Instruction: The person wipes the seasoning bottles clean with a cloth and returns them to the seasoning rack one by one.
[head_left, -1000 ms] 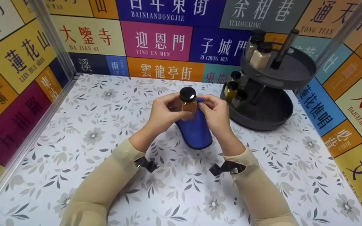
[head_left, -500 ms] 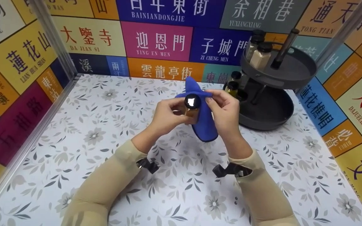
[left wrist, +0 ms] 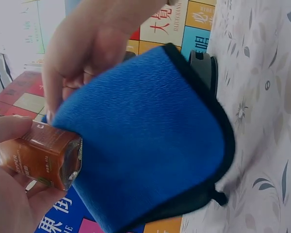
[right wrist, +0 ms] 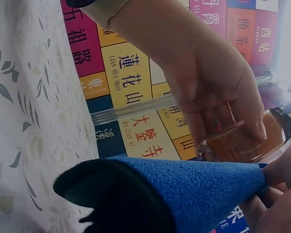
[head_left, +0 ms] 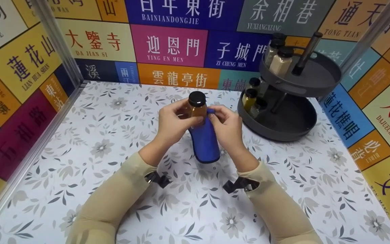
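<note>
My left hand (head_left: 173, 120) grips a small glass spice jar (head_left: 198, 110) with a black lid and reddish-brown contents. Its label, seen in the left wrist view, includes the letters "PPER". Beside the jar, my right hand (head_left: 227, 127) pinches the upper part of a blue cloth (head_left: 206, 144) with dark edging. The cloth hangs down below both hands, above the table. In the right wrist view the cloth (right wrist: 199, 189) lies against the jar (right wrist: 247, 141) or very close to it; I cannot tell if they touch.
At the back right stands a dark two-tier round rack (head_left: 283, 134). Several black-lidded jars stand on its tiers, among them a pale-filled jar (head_left: 280, 62) on top and a yellowish jar (head_left: 249, 100) below. Sign-printed panels (head_left: 168, 45) wall in the floral-patterned table (head_left: 113, 189).
The cloth flared up behind the jar half a second ago and now hangs down again. Both hands shifted right and nearer, then back left, with the jar and cloth still held.
</note>
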Motion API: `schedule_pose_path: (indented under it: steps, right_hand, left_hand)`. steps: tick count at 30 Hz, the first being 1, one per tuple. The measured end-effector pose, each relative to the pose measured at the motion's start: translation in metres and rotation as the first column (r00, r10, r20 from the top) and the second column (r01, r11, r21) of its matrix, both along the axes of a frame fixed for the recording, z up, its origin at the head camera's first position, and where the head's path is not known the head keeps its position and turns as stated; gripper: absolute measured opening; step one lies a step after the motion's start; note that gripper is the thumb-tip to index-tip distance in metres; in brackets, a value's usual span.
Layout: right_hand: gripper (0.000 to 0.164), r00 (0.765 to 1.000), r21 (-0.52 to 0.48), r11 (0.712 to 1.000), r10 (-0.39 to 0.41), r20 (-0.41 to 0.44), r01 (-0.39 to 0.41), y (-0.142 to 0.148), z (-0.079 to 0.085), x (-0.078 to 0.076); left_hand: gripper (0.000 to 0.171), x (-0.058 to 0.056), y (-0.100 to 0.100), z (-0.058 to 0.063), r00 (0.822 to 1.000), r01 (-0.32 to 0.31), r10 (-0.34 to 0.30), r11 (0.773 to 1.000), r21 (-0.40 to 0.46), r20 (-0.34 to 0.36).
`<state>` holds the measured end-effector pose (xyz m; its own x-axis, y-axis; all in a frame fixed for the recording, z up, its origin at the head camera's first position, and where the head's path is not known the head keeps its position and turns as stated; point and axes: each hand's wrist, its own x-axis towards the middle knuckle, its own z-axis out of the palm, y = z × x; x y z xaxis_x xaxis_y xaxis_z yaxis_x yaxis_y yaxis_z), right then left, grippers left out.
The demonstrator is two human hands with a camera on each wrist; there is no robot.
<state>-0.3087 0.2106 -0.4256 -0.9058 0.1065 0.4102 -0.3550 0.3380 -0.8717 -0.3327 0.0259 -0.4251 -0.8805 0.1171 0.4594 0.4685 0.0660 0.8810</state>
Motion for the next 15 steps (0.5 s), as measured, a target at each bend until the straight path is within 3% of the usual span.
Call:
schedule_pose_path:
  steps: [5, 10, 12, 15]
  right_hand:
    - [0.019, 0.995, 0.044, 0.999, 0.019, 0.102, -0.024, 0.008, 0.009, -0.002]
    - [0.021, 0.986, 0.039, 0.999, 0.031, 0.161, -0.038, 0.018, 0.024, 0.004]
    - [0.021, 0.984, -0.009, 0.999, 0.049, 0.17, -0.048, 0.021, 0.029, 0.007]
    - [0.021, 0.987, -0.157, 0.986, 0.084, 0.138, -0.062, 0.024, 0.035, 0.011]
  left_hand:
    - [0.049, 0.002, 0.004, 0.0, 1.0, 0.021, -0.021, 0.999, 0.025, -0.022]
    - [0.056, 0.005, 0.012, -0.008, 0.997, 0.028, -0.03, 0.999, -0.029, -0.071]
    - [0.057, 0.005, 0.014, -0.012, 0.996, 0.02, -0.024, 0.998, -0.055, -0.08]
    - [0.055, 0.004, 0.017, -0.018, 0.997, 0.024, -0.029, 0.997, -0.068, -0.073]
